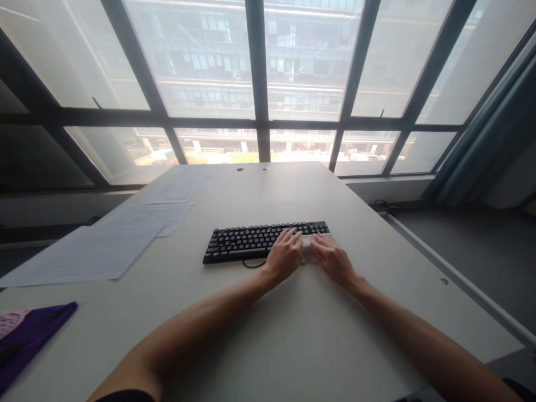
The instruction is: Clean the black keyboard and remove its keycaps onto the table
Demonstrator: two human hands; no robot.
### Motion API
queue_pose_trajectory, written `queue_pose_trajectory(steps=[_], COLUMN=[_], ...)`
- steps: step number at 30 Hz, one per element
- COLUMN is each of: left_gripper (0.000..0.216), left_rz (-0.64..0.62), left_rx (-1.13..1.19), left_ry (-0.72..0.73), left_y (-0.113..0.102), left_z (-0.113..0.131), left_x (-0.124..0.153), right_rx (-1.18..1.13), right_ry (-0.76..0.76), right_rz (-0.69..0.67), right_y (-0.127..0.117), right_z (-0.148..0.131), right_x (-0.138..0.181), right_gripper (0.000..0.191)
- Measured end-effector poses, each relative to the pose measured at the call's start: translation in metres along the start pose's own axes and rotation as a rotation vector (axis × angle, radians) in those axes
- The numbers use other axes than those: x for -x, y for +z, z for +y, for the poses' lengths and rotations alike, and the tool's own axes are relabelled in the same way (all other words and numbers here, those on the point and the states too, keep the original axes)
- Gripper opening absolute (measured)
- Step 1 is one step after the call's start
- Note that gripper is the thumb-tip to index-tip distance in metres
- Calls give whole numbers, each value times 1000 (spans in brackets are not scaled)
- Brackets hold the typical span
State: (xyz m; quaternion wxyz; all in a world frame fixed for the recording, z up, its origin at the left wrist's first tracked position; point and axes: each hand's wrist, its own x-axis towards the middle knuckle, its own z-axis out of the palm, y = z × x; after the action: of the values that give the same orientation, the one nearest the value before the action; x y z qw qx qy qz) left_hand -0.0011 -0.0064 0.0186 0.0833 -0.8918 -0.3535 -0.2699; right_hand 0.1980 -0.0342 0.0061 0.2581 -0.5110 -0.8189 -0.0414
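A black keyboard (251,241) lies in the middle of a pale table (293,335). Both of my hands rest on its right end. My left hand (285,254) lies flat with its fingers stretched over the keys. My right hand (334,259) lies beside it, fingers extended onto a small pale, whitish sheet or cloth (309,249) that covers the keyboard's right corner. The left fingertips touch that pale piece too. I cannot make out what it is. A dark cable loop (253,263) shows under the keyboard's front edge.
Several printed paper sheets (96,248) are spread over the table's left side. A purple cloth (29,332) lies at the near left corner. Big windows (259,84) stand behind the table, and grey floor (473,245) lies to the right.
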Motion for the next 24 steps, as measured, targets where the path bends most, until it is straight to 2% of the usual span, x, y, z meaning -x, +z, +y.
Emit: queue_pose_trajectory(steps=[7, 16, 24], left_gripper=[29, 25, 34], left_rz=[-73, -47, -33], left_rx=[133, 115, 164], left_ry=[66, 100, 157], left_y=[10, 15, 10], left_z=[1, -6, 6], left_x=[-4, -4, -2], right_rx=[3, 39, 96], right_ry=[-2, 44, 166], right_rz=[-13, -26, -8], right_y=[5, 3, 0], right_z=[3, 4, 6], right_x=[-1, -1, 2], right_gripper=[41, 39, 36])
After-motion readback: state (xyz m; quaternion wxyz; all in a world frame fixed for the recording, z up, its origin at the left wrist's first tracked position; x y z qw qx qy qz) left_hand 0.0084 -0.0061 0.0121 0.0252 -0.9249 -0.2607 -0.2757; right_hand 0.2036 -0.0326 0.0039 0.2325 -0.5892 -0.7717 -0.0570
